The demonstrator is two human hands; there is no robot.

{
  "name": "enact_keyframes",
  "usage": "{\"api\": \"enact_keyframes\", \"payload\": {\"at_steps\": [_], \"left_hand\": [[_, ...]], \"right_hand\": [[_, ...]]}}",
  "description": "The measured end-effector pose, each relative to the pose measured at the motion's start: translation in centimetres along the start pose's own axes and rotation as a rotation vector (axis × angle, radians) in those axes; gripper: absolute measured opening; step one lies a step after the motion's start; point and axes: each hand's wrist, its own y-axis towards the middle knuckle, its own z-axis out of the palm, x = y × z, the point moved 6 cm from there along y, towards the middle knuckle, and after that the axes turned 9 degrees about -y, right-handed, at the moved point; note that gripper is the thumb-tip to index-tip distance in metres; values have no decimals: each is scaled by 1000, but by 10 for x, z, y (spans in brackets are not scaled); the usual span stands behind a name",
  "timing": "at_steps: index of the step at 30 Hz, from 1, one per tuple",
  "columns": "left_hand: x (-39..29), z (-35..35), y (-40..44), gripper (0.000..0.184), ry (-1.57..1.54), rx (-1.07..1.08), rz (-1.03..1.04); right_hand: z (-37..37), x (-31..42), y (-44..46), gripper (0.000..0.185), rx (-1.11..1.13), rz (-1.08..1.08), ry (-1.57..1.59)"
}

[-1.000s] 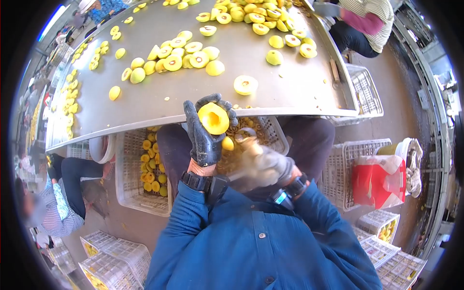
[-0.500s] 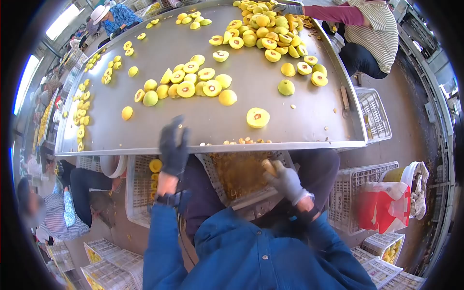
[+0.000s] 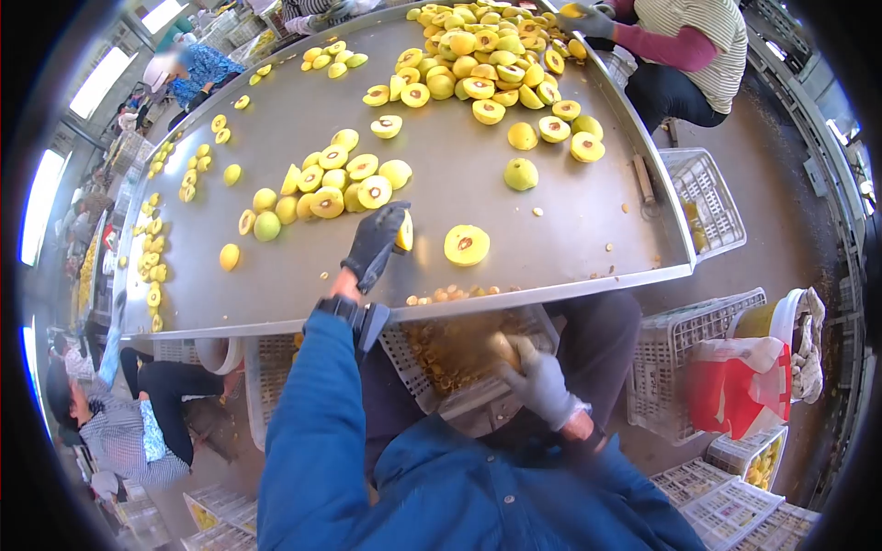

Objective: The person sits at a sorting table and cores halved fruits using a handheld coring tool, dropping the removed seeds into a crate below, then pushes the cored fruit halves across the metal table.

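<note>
My left hand [image 3: 377, 244], in a dark glove, is over the metal table [image 3: 551, 225], its fingers closed on a yellow fruit half [image 3: 405, 231]. Just right of it lies a large fruit half [image 3: 467, 245], cut face up with the pit showing. A group of fruit halves [image 3: 326, 202] sits behind my left hand. My right hand [image 3: 542, 381], in a grey glove, grips a wooden handle [image 3: 504, 351] above a crate of scraps [image 3: 432, 354] between my knees. The tool's far end is blurred.
A big fruit pile [image 3: 487, 55] lies at the back. A handled tool [image 3: 643, 179] rests by the right edge. Crates [image 3: 680, 367] and a red bag [image 3: 740, 386] stand at the right. Co-workers sit around the table, one in a striped shirt [image 3: 689, 46] at the back right.
My left hand, seen empty over the table's front edge half a second ago, has reached further onto the table and taken hold of a fruit half. My right hand stays over the crate with the handle.
</note>
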Motion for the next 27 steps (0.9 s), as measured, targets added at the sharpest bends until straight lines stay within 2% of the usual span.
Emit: {"api": "enact_keyframes", "payload": {"at_steps": [2, 4, 5, 6, 8, 11, 14, 17, 19, 20, 23, 25, 27], "left_hand": [[-26, 10, -54, 42, -369, 16, 44], [-56, 27, -102, 41, 117, -32, 348], [-59, 33, -118, 41, 241, -59, 391], [-48, 37, -127, 48, -138, -93, 289], [-40, 49, -150, 60, -681, -155, 114], [-59, 63, -176, 66, -426, -228, 177], [-83, 78, -191, 62, -530, -275, 167], [-85, 77, -193, 59, -445, -283, 160], [-85, 76, -193, 57, -390, -291, 150], [-84, 76, -195, 56, -362, -297, 143], [-96, 78, -199, 49, -323, -337, 234], [-97, 76, -199, 46, -265, -371, 282], [-101, 72, -199, 50, -153, -369, 368]], "right_hand": [[-11, 27, 18, 39, -54, -100, 0], [-18, 57, 27, 37, -48, -152, 8], [-19, 72, 29, 37, -49, -180, 11], [-17, 83, 32, 36, -52, -208, 11], [-12, 98, 31, 30, -81, -274, -19], [-7, 107, 23, 27, -117, -338, -106], [-1, 112, 15, 25, -121, -420, -381], [1, 110, 9, 26, -232, -476, -480], [-3, 110, 10, 18, -135, -421, -404], [-5, 113, 10, 24, -83, -393, -363], [0, 122, 8, 25, -16, -361, -285], [4, 122, 8, 26, 82, -382, 38], [13, 125, 5, 26, 384, -187, 620]]}}
